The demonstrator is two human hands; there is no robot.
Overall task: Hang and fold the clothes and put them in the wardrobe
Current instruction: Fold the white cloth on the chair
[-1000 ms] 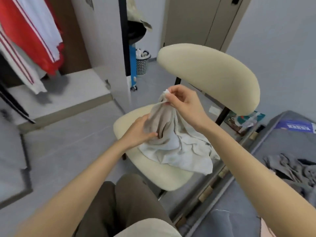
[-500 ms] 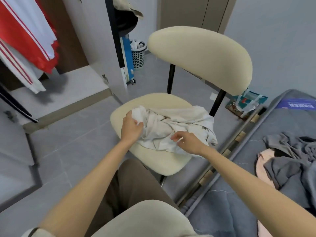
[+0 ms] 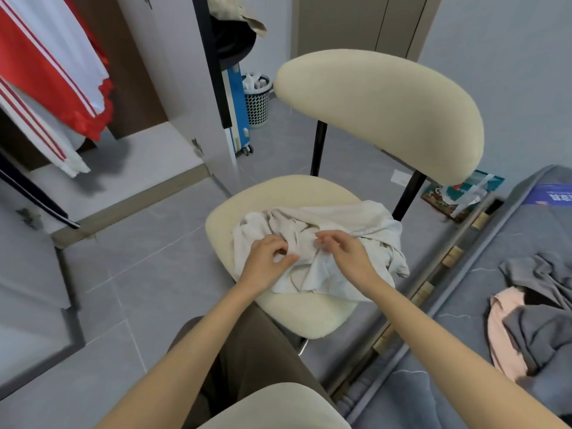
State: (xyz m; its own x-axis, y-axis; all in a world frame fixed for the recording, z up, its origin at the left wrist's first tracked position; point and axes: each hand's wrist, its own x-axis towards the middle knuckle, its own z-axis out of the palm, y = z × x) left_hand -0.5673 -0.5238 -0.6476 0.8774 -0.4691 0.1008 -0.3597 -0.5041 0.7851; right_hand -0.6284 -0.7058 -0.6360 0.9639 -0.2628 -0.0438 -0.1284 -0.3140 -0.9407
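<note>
A crumpled, pale cream cotton garment (image 3: pixel 318 252) is heaped on the padded beige seat of a black-legged chair (image 3: pixel 297 314), directly beneath both hands. The left hand (image 3: pixel 266 264) is laid on the near-left part of the heap with its fingers curled down into the cloth; whether a fold is actually pinched there cannot be told. The right hand (image 3: pixel 346 255) is held just beside it, fingers loosely spread and bent, resting on or just above the fabric, with nothing clearly gripped.

Several risks are judged from this layout. The garment is bunched, with no seam or collar clearly exposed, so a layer from underneath could be caught with the one intended, and a twisted, uneven fold would be produced. The far-right edge of the cloth, beyond the right hand, is draped close to the seat's rim; if the heap is tugged that way while being spread, it could be dragged off onto the grey tiled floor (image 3: pixel 148 274). The curved seat offers little flat area, so a flattened garment would likely overhang and slip.

Away to the right of the right hand, a pile of grey and pink clothes (image 3: pixel 526 305) is left on the grey mattress (image 3: pixel 464 308), not yet dealt with.
</note>
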